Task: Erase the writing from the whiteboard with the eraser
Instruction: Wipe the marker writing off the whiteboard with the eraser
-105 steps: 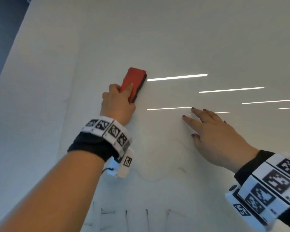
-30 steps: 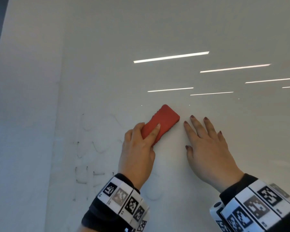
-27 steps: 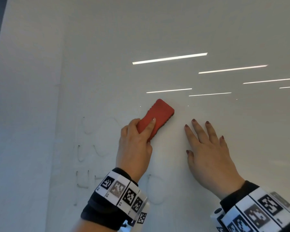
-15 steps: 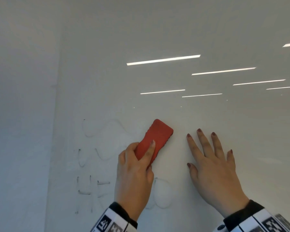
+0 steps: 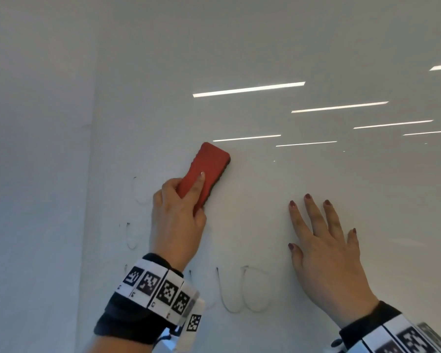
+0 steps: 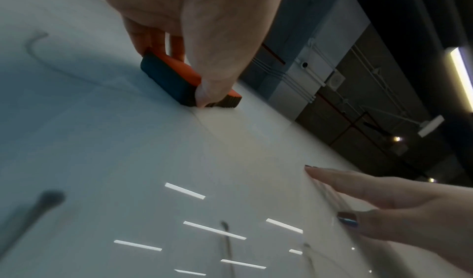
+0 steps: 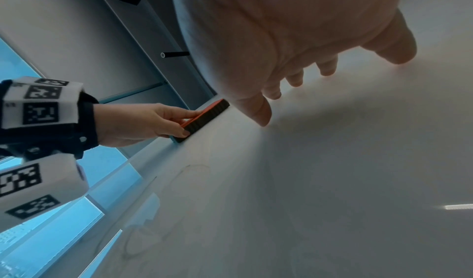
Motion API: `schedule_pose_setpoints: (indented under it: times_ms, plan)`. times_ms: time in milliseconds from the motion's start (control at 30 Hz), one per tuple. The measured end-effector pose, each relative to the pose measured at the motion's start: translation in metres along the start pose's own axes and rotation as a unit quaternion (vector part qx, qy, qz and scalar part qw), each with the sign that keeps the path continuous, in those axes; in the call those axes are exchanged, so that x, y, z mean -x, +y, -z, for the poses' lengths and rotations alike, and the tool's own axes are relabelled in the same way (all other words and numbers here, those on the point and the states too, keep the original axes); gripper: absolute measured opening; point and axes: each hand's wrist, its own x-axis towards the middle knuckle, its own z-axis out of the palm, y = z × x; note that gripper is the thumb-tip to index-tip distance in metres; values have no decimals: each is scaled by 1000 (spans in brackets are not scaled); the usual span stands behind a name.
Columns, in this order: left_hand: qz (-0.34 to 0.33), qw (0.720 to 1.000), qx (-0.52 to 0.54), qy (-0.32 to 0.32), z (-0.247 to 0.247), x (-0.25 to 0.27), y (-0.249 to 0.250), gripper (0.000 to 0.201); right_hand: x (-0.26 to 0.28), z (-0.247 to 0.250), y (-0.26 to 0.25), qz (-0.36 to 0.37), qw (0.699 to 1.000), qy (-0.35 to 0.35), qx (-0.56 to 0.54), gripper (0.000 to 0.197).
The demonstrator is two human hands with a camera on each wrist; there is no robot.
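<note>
Whiteboard (image 5: 265, 47): eraser (image 5: 206, 171) in left hand (image 5: 176, 220).

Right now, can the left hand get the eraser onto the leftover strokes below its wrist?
Probably yes. The left hand grips the eraser flat on the whiteboard, and nothing lies between it and the strokes. The right hand rests off to the side.

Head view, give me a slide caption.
Left hand wipes a red eraser across the whiteboard; right hand rests flat.
</note>
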Motion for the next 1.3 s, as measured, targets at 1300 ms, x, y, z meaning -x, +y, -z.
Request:
schedule_pose_setpoints:
  times_ms: [1300]
  plan:
    - [8,1000,14,-1,3,92,-43,76,-19,-20,-29,79,995,56,-3,67]
